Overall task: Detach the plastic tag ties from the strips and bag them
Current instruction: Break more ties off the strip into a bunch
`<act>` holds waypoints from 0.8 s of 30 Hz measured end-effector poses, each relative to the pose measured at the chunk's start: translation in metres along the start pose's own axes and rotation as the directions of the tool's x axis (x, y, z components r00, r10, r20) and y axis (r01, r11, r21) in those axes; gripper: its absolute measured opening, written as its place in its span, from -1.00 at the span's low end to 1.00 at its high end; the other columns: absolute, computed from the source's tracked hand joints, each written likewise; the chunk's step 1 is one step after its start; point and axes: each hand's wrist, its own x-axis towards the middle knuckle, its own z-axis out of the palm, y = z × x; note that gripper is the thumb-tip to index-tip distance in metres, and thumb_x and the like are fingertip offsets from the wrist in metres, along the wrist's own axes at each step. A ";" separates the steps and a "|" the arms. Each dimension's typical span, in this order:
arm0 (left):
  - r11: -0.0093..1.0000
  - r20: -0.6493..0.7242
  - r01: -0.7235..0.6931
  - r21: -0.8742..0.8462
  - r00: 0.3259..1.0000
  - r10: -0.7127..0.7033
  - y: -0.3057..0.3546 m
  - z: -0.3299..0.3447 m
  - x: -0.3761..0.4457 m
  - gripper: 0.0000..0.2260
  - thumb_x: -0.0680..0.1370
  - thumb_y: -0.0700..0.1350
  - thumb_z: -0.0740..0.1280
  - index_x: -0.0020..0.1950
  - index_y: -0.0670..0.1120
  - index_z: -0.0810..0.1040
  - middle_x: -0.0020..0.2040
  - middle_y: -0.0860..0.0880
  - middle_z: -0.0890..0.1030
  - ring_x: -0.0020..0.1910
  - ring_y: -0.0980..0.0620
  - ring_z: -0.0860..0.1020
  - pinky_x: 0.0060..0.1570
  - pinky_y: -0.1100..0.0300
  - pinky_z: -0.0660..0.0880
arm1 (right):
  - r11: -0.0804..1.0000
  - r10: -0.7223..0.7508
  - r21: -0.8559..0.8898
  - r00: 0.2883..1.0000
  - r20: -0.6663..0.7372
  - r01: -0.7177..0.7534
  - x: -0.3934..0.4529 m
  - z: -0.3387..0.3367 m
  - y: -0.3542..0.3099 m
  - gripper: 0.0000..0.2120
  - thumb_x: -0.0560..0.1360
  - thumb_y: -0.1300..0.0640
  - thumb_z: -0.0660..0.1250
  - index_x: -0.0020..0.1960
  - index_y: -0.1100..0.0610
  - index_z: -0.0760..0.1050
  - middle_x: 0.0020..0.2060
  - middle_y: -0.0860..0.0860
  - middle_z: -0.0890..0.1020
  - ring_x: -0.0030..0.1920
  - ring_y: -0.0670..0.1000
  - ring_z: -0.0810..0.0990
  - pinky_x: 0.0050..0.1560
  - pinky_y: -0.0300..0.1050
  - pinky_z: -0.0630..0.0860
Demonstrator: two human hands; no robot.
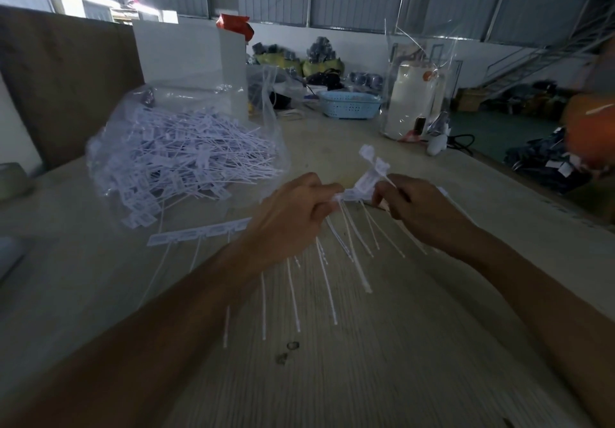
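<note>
Grip: the left hand and the right hand were both curled tight on one strip of tag ties, pinching its head row from either end, above the table.
Strip: it was bent and twisted between the two pinches, one end sticking up just beyond the right fingers; its thin tails hung down below the hands toward the person.
Doing the step well: judging from the twist, the break would go cleanest with the pinches kept close either side of one joint, so a single tie snaps off and the rest stay in hand. A wide hold would likely just flex the strip.
Risk: the loose tails could tangle or spring away when a tie lets go.
Next strip: another strip lay flat on the table, just left of the left hand, untouched.
Bag: the clear plastic bag, farther left and beyond the grip, lay slumped and open, holding a large heap of loose tag ties; some spilled at its mouth.
Other containers: a pale blue basket stood well beyond the hands; its contents were not visible.
</note>
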 end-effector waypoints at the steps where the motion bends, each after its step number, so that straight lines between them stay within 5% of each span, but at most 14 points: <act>1: 1.000 -0.020 0.009 -0.027 1.000 -0.010 0.001 0.002 0.001 -0.72 0.65 -0.10 0.25 0.34 -0.05 0.58 -0.12 0.03 0.44 -0.14 0.07 0.46 -0.15 0.16 0.37 | 0.993 0.049 0.110 0.999 -0.011 -0.047 0.000 0.001 -0.001 -0.69 0.68 0.07 0.13 -0.08 0.13 0.58 -0.41 -0.07 0.50 -0.44 -0.15 0.44 -0.45 -0.38 0.31; 6: 0.995 -0.051 0.039 -0.095 0.998 -0.044 0.007 0.006 0.002 -0.68 0.65 -0.15 0.24 0.40 -0.07 0.52 -0.09 0.04 0.47 -0.08 0.09 0.46 -0.10 0.23 0.32 | 0.798 0.127 0.570 0.979 0.157 -0.195 -0.005 0.004 -0.006 -0.69 0.68 0.06 0.14 0.00 0.21 0.57 -0.45 -0.05 0.43 -0.48 -0.08 0.31 -0.48 -0.24 0.26; 12: 0.971 -0.160 0.058 -0.231 0.982 -0.096 0.012 0.001 0.002 -0.75 0.53 -0.13 0.44 0.21 -0.03 0.62 -0.07 0.16 0.63 -0.11 0.24 0.56 -0.14 0.54 0.36 | 0.760 0.135 0.609 0.972 0.194 -0.228 -0.005 0.011 -0.009 -0.63 0.67 -0.07 0.12 0.10 0.18 0.56 -0.47 -0.05 0.30 -0.46 -0.08 0.19 -0.47 -0.19 0.13; 15: 0.965 -0.188 0.067 -0.255 0.975 -0.117 0.014 0.000 0.002 -0.85 0.49 -0.12 0.49 0.04 -0.02 0.63 -0.19 0.20 0.64 -0.20 0.22 0.61 -0.24 0.45 0.44 | 0.642 0.175 0.709 0.957 0.233 -0.290 -0.006 0.018 -0.013 -0.59 0.66 -0.06 0.15 0.00 0.25 0.58 -0.46 -0.07 0.25 -0.46 -0.09 0.19 -0.46 -0.21 0.14; 19: 0.970 -0.203 0.071 -0.232 0.972 -0.119 0.014 -0.001 0.001 -0.86 0.49 -0.14 0.49 0.02 0.00 0.63 -0.22 0.21 0.62 -0.20 0.25 0.59 -0.25 0.53 0.37 | 0.505 0.193 0.842 0.975 0.106 -0.191 -0.006 0.029 -0.017 -0.62 0.69 -0.03 0.10 -0.20 0.14 0.46 -0.47 -0.07 0.26 -0.48 -0.09 0.18 -0.47 -0.25 0.21; 24: 0.961 -0.239 0.103 -0.255 0.957 -0.166 0.011 -0.001 0.002 -0.86 0.50 -0.11 0.47 0.04 0.04 0.63 -0.21 0.26 0.59 -0.21 0.32 0.56 -0.24 0.46 0.43 | 0.510 0.179 0.854 0.984 0.010 -0.102 -0.007 0.040 -0.013 -0.68 0.70 0.11 0.07 -0.16 0.17 0.43 -0.35 0.05 0.35 -0.37 -0.02 0.30 -0.31 -0.14 0.33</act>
